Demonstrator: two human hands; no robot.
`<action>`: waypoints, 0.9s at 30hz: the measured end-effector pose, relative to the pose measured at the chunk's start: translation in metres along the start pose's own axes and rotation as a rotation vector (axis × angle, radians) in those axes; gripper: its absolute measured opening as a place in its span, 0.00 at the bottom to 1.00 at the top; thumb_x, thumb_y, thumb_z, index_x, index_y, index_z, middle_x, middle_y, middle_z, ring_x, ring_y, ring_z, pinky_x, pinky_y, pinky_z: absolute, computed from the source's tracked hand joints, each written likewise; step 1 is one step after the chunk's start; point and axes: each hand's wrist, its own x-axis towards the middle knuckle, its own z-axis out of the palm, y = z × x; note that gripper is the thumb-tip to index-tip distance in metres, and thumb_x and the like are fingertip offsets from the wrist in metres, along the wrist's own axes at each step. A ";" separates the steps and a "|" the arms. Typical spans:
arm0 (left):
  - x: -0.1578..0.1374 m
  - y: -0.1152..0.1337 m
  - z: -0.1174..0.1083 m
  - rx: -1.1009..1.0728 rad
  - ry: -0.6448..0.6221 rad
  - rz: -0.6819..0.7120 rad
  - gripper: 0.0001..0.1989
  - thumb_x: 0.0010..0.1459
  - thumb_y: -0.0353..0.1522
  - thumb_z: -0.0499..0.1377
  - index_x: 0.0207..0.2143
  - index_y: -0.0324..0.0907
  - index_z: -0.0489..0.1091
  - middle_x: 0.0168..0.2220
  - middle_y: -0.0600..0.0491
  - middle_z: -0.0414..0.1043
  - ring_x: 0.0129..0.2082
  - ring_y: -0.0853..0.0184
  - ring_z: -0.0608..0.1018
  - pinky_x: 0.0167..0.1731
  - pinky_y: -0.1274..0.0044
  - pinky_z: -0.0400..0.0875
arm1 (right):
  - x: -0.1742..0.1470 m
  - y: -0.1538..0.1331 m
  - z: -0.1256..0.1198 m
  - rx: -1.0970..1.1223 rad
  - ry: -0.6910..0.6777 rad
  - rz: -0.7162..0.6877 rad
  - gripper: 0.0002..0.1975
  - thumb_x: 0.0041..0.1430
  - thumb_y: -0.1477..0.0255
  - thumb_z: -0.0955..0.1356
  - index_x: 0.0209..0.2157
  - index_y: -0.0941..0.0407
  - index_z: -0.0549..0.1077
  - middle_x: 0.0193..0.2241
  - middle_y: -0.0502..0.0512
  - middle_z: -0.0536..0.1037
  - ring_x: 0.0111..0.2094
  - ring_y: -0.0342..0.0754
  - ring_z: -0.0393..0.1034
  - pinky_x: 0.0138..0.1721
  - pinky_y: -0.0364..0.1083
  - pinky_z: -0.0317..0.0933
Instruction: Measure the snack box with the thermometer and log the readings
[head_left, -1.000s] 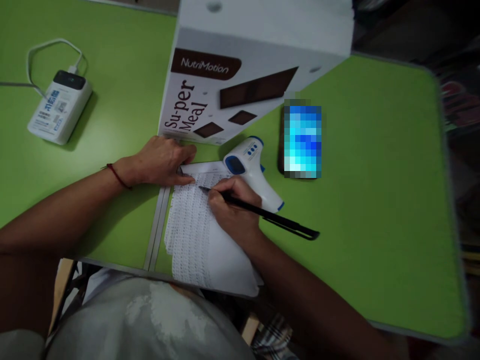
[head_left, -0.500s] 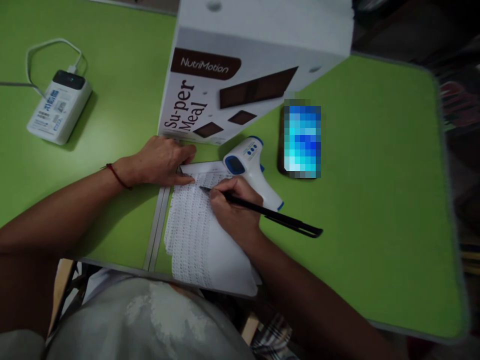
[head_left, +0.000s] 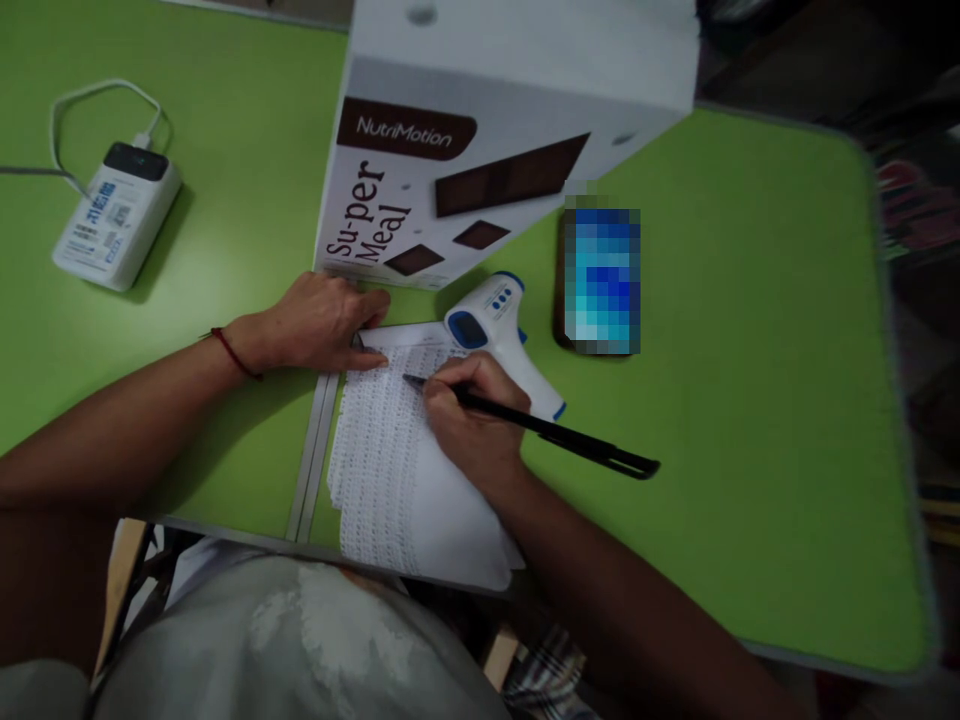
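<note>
My right hand (head_left: 480, 410) is closed around a black pen (head_left: 570, 438). Its tip points at the written columns on a sheet of paper (head_left: 457, 530), and its back end sticks out to the right. Small handwriting in dense rows covers the sheet's left part; the right part is blank. At the top left corner of the paper rests my left hand (head_left: 322, 325), thumb lying on the sheet and forefinger apart from it, the other fingers partly hidden. A white and blue infrared thermometer (head_left: 499, 335) lies just beyond my right hand, partly covered by it.
A large white box (head_left: 517, 90) printed "NutriMotion Su-per Meal" stands behind the paper. To its right lies a phone (head_left: 600, 280) with a blurred-out screen. A white power bank (head_left: 120, 220) with a cable sits at left on the green table (head_left: 750, 420).
My right hand and the pen have shifted slightly right, the pen's back end swinging outward a little. My left hand stays in place on the paper.
</note>
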 end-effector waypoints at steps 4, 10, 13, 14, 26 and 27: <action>0.001 0.001 -0.001 -0.002 -0.034 -0.022 0.20 0.55 0.49 0.61 0.37 0.42 0.70 0.29 0.51 0.76 0.28 0.61 0.76 0.28 0.73 0.61 | 0.000 0.001 0.000 0.041 -0.035 -0.013 0.06 0.48 0.74 0.66 0.21 0.52 0.66 0.17 0.44 0.69 0.19 0.41 0.62 0.22 0.44 0.57; 0.000 0.000 0.000 -0.005 -0.017 -0.016 0.21 0.56 0.51 0.59 0.36 0.43 0.69 0.28 0.51 0.75 0.28 0.61 0.75 0.28 0.73 0.60 | -0.001 -0.001 0.000 0.010 -0.072 -0.006 0.05 0.49 0.73 0.67 0.21 0.52 0.68 0.17 0.44 0.70 0.20 0.42 0.63 0.23 0.44 0.58; 0.000 0.001 0.000 0.006 -0.017 -0.019 0.21 0.55 0.51 0.60 0.37 0.43 0.70 0.28 0.51 0.75 0.27 0.62 0.75 0.27 0.73 0.59 | 0.000 -0.001 0.000 0.001 -0.079 -0.009 0.05 0.49 0.73 0.67 0.21 0.52 0.68 0.17 0.45 0.70 0.21 0.42 0.63 0.23 0.44 0.58; 0.000 0.001 0.000 0.009 -0.023 -0.024 0.21 0.55 0.50 0.60 0.37 0.42 0.70 0.28 0.51 0.76 0.27 0.62 0.75 0.27 0.73 0.59 | 0.000 -0.001 0.000 0.000 -0.082 -0.007 0.05 0.49 0.72 0.67 0.21 0.52 0.68 0.17 0.45 0.70 0.21 0.42 0.63 0.23 0.44 0.57; 0.000 0.000 0.001 0.000 -0.008 -0.010 0.21 0.55 0.50 0.61 0.37 0.43 0.71 0.30 0.50 0.78 0.27 0.61 0.75 0.27 0.72 0.61 | -0.001 -0.002 -0.001 -0.030 -0.100 0.000 0.06 0.48 0.74 0.67 0.21 0.52 0.66 0.17 0.44 0.69 0.21 0.42 0.62 0.23 0.44 0.58; 0.000 0.000 0.001 0.001 0.000 -0.007 0.21 0.54 0.51 0.61 0.37 0.43 0.71 0.30 0.50 0.77 0.27 0.61 0.75 0.27 0.72 0.61 | -0.001 -0.002 -0.001 -0.035 -0.105 -0.002 0.06 0.48 0.74 0.66 0.21 0.52 0.66 0.17 0.44 0.69 0.21 0.42 0.62 0.23 0.44 0.58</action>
